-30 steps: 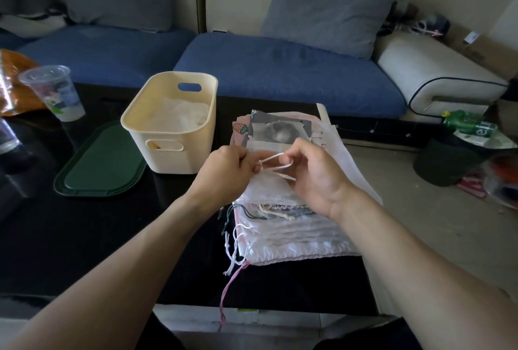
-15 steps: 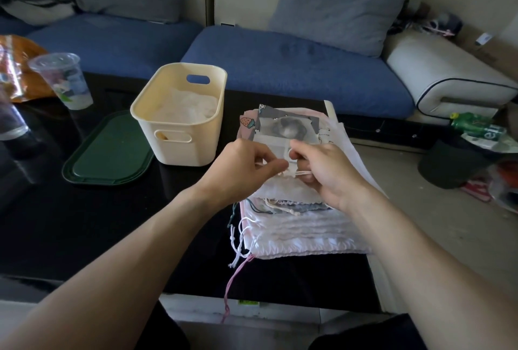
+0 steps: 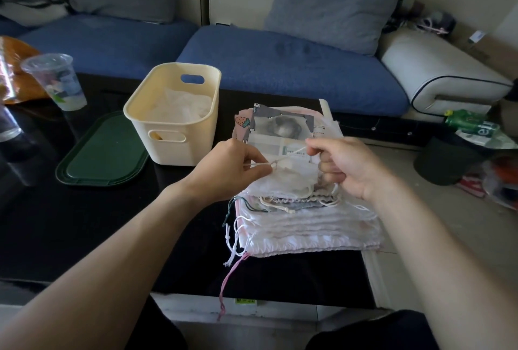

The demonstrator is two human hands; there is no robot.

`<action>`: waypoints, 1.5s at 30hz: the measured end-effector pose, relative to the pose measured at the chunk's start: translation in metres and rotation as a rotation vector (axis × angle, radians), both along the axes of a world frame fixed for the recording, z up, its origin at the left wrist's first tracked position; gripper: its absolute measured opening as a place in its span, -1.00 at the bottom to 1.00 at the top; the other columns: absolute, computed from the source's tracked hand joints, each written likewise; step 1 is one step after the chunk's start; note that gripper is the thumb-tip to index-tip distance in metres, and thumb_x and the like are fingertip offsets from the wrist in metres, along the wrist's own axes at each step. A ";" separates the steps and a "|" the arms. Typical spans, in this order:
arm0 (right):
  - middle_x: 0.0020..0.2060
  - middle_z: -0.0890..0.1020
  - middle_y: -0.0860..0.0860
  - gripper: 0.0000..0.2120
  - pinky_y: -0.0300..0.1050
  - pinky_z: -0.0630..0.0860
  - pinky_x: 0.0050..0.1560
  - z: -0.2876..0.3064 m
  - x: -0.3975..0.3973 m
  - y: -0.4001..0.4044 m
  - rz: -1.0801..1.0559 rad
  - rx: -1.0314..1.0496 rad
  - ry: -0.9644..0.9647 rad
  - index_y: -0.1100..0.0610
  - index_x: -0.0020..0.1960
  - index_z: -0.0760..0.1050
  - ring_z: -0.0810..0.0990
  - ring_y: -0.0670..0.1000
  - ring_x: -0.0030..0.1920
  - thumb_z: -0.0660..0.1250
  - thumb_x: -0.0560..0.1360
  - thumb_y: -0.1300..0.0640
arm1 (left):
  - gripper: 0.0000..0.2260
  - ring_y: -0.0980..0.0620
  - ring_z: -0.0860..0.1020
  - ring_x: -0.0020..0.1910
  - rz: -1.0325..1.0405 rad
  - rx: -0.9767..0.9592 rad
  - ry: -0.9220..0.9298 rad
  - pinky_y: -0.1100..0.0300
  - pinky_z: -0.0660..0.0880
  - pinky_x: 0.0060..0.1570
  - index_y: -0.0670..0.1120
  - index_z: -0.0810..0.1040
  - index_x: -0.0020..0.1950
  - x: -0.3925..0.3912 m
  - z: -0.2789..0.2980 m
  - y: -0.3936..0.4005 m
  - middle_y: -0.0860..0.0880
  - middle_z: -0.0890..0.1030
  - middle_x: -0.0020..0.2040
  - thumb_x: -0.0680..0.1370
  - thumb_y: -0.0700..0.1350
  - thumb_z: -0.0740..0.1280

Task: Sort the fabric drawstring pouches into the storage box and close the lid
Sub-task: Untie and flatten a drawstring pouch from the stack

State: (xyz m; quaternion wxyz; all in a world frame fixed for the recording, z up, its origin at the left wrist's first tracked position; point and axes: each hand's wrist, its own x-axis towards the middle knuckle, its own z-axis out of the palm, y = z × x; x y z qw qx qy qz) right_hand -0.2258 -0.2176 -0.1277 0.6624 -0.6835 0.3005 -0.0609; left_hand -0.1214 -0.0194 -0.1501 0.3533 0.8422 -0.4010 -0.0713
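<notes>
A stack of fabric drawstring pouches (image 3: 305, 223) lies on the black table, cords hanging off its left side. On top sits a small white pouch (image 3: 288, 178). My left hand (image 3: 232, 170) pinches one end of its white drawstring (image 3: 286, 155) and my right hand (image 3: 350, 164) pinches the other end, the cord taut between them. The cream storage box (image 3: 173, 114) stands to the left of the stack, open, with white fabric inside. Its dark green lid (image 3: 103, 150) lies flat on the table left of the box.
A clear plastic cup (image 3: 56, 80) and an orange bag (image 3: 14, 69) stand at the table's far left. Behind the table is a blue sofa (image 3: 280, 61) with grey cushions. A green bottle (image 3: 468, 122) and clutter lie on the floor at the right.
My hands have drawn apart, pulling the white drawstring taut above the small white pouch. The view has shifted slightly closer.
</notes>
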 end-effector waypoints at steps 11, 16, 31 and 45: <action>-0.61 0.45 -0.13 -0.87 -0.32 0.18 -0.58 -0.007 -0.018 -0.033 0.120 -0.102 0.131 0.23 -0.14 0.56 0.38 -0.16 -0.60 0.46 0.49 0.18 | -0.87 0.24 0.63 -0.08 0.070 -0.137 -0.022 0.37 0.55 -0.02 -0.01 0.74 0.03 -0.002 0.000 -0.007 0.09 0.73 -0.05 0.53 -0.04 0.46; -0.07 0.64 -0.16 -0.73 -0.32 0.41 -0.08 -0.021 -0.009 -0.032 0.065 -0.638 -0.059 -0.01 0.03 0.60 0.58 -0.18 -0.04 0.28 0.59 -0.18 | -0.84 0.15 0.60 -0.27 0.047 -0.078 -0.049 0.15 0.60 -0.15 -0.04 0.73 -0.01 -0.006 -0.009 -0.011 0.04 0.69 -0.22 0.56 0.00 0.40; -0.26 0.71 -0.06 -0.89 -0.20 0.53 -0.13 -0.024 0.002 -0.008 0.361 -0.645 -0.134 0.03 -0.17 0.66 0.60 -0.18 -0.26 0.47 0.50 0.02 | -0.87 0.30 0.58 -0.22 0.029 -0.080 0.060 0.47 0.43 -0.24 -0.03 0.74 -0.04 -0.004 -0.003 -0.007 0.18 0.65 -0.26 0.54 -0.02 0.44; -0.52 0.49 -0.14 -0.81 -0.29 0.32 -0.40 -0.007 -0.008 -0.013 0.432 -0.606 -0.052 0.08 -0.22 0.60 0.36 -0.16 -0.50 0.46 0.51 0.00 | -0.87 0.17 0.62 -0.19 0.177 -0.136 0.201 0.37 0.50 -0.21 -0.04 0.75 -0.13 0.010 0.001 -0.004 0.05 0.71 -0.23 0.53 -0.03 0.45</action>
